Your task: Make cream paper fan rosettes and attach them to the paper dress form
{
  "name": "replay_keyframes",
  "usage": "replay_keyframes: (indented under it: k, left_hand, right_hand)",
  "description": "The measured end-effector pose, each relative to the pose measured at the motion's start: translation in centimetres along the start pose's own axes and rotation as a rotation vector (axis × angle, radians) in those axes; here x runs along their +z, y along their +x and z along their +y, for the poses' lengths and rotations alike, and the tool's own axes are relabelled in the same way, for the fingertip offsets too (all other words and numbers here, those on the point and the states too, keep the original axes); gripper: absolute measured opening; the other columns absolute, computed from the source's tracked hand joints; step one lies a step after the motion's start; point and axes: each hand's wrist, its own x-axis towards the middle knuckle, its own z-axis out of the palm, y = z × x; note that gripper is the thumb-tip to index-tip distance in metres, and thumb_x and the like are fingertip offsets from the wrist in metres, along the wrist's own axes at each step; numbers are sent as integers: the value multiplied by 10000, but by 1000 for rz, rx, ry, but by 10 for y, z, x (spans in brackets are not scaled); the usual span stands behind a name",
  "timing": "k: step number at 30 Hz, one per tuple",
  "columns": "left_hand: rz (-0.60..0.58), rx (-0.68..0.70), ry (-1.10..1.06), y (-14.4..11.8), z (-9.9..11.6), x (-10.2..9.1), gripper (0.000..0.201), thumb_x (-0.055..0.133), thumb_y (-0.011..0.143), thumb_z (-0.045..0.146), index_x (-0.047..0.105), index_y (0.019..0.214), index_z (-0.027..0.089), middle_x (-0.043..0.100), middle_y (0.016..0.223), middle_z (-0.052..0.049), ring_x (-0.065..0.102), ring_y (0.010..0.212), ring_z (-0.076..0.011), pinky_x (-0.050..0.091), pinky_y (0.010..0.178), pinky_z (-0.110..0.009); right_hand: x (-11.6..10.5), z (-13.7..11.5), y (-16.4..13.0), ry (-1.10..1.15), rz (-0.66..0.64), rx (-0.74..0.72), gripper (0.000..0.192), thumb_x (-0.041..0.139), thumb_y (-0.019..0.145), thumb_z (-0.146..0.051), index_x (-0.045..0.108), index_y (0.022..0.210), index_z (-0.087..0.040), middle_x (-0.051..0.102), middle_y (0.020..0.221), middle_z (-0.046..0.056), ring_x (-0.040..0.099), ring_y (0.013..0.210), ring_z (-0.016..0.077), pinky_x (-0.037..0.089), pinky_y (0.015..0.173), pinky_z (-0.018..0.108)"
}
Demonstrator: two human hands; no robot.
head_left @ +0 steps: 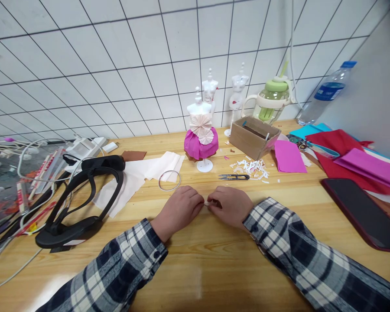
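Note:
My left hand (181, 209) and my right hand (230, 205) meet low over the wooden table, fingers closed. Between their fingertips shows a small pale piece (206, 203), mostly covered, perhaps paper. Just beyond stands a small white dress form (198, 110) with a magenta skirt (199, 145) and two pale pleated rosettes (201, 123) on its front. Thread snips (234, 177) lie past my right hand, beside a heap of white paper scraps (251, 168). A thin ring (169, 189) rests beyond my left hand, partly over pale crepe paper (164, 166).
Black headgear (81, 203) and cables crowd the left. Behind stand two more dress forms, a cardboard box (253, 141) and a green-lidded cup (273, 100). At right lie magenta paper (289, 157), red sheets (338, 162), a phone (364, 212) and a leaning water bottle (326, 93).

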Motion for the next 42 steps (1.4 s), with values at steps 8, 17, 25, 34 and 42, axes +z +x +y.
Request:
replay_keyframes:
  k: [8,17,25,34,42]
  left_hand:
    - [51,26,-8,0,0,1,158,533,928,225,669,858,184,647,846,-51,572,868,-203,451,816,-359]
    - [238,9,-29,-6,6,-3,224,589,898,336,691,1068,231,638,1189,-80,508,1184,-265,299,1103,-519]
    - [299,-10,42,-8,7,-1,170,553,928,286,723,911,286,679,1172,-30,524,1221,-257,189,1125,-571]
    - [231,-11,-62,-8,8,-5,153,574,854,199,713,831,259,686,1066,-13,550,1156,-255,199,1103,-591]
    - [298,10,-241,-6,4,-5,99,607,814,157,667,744,193,690,961,-53,597,985,-207,481,903,-391]
  right_hand:
    - [3,-4,1,48,67,42,122,613,868,-279,724,883,-232,643,985,37,584,935,183,432,787,297]
    - [7,2,3,-19,187,-169,135,581,877,-217,711,870,-180,633,994,60,528,949,195,411,878,329]
    - [4,-1,1,-58,210,-229,183,554,909,-234,730,928,-188,639,1010,70,522,930,205,408,857,338]
    - [6,-3,1,-49,172,-242,166,571,901,-232,731,912,-191,646,994,58,522,913,195,416,839,329]
    - [-11,37,9,262,394,-96,156,582,902,-246,718,937,-178,689,931,59,600,899,172,448,837,289]
